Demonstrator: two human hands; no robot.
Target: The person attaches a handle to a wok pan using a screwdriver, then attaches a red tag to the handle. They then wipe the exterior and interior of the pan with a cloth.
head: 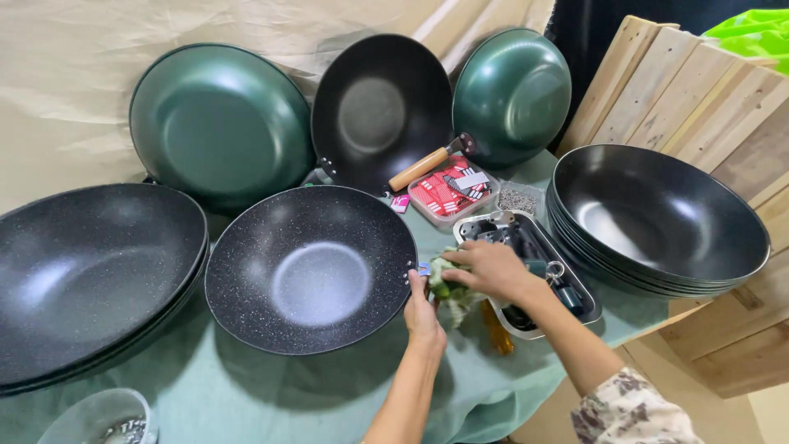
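A black speckled wok without a handle lies in the middle of the green cloth. My left hand rests against its right rim, by the small metal handle bracket. My right hand is just to the right, fingers closed on a crumpled green and white cloth. An amber, handle-like object lies under my right wrist, partly hidden.
A metal tray of dark parts sits right of my hands. Behind it are a clear box of red items, leaning green woks, a black wok with wooden handle, stacked black woks right and left, and wooden planks.
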